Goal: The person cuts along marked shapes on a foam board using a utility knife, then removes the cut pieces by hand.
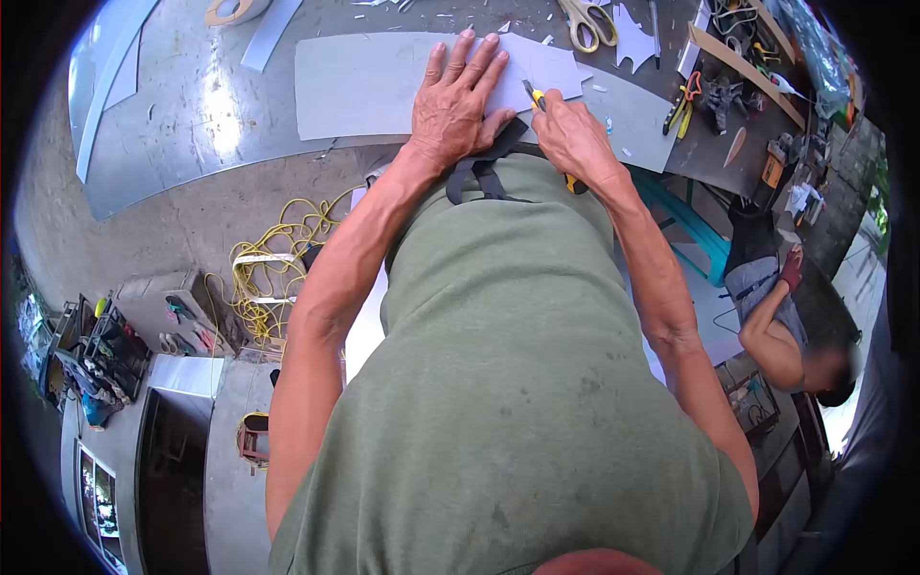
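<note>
My left hand [458,107] lies flat with fingers spread, partly on a pale grey sheet [355,88] and partly on a white piece of paper [544,59]. My right hand [575,139] grips a yellow utility knife [539,99], its blade tip at the white piece. The blade points away from me, to the right of my left hand's fingers. Under the white piece's right side, another grey sheet [637,120] reaches toward the table's right end. Beyond the knife rest scissors [586,24] with pale handles and a jagged white offcut [632,40].
A metal-topped table [172,125] holds a tape roll [235,10], white strips and scraps. Pliers [684,103] and other tools crowd its right end. Yellow cord [278,249] lies coiled on the floor. Another person [771,331] wearing a red glove is at the right.
</note>
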Tool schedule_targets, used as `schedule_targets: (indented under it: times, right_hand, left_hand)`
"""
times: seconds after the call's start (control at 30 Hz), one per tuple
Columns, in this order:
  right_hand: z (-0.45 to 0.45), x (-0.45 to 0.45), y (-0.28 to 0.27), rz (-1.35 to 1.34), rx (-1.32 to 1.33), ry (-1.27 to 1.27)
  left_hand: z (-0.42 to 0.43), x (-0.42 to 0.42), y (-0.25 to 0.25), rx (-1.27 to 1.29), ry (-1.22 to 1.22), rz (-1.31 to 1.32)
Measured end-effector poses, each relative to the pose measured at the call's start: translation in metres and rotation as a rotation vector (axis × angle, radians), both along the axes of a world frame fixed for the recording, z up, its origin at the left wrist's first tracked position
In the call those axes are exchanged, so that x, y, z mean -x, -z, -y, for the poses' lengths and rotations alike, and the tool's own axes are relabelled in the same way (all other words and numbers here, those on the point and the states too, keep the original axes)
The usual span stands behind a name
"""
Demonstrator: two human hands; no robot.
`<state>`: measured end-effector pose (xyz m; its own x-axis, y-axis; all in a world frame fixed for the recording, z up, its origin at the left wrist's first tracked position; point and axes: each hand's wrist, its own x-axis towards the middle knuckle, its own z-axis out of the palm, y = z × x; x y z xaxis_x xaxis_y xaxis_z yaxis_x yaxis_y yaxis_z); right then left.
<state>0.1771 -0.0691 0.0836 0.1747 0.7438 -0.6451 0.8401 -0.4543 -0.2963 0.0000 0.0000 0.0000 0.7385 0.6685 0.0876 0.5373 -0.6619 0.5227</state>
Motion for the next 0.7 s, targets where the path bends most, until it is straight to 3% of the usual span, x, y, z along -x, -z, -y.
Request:
schedule_targets:
  times: [0.2,0.27,0.4,0.5,0.57,0.6,0.7]
  right_hand:
    - [0.006,0.005,0.002,-0.035,-0.021,0.05]
    - [0.0,0.005,-0.004,-0.183,0.08,0.222]
    - [0.002,-0.006,0.005,-0.235,-0.014,0.068]
    - [-0.008,-0.013,-0.006,-0.205,0.117,0.214]
    - [-0.007,-0.028,0.0,0.065,-0.039,-0.197]
    - [-0.015,-0.03,-0.008,0.076,0.063,-0.206]
    - [-0.02,-0.035,-0.007,0.095,0.043,-0.276]
  left_hand:
    - [0.007,0.004,-0.004,0.021,-0.006,-0.007]
    - [0.007,0.002,-0.003,0.016,-0.018,0.002]
    - [0.008,-0.001,0.0,0.012,-0.039,-0.001]
    - [0.01,-0.001,0.0,-0.021,-0.069,0.021]
    - [0.011,0.003,-0.002,0.01,-0.046,-0.002]
    - [0.01,0.005,-0.001,0.009,-0.044,0.001]
    - [0.006,0.009,-0.001,-0.022,0.045,-0.018]
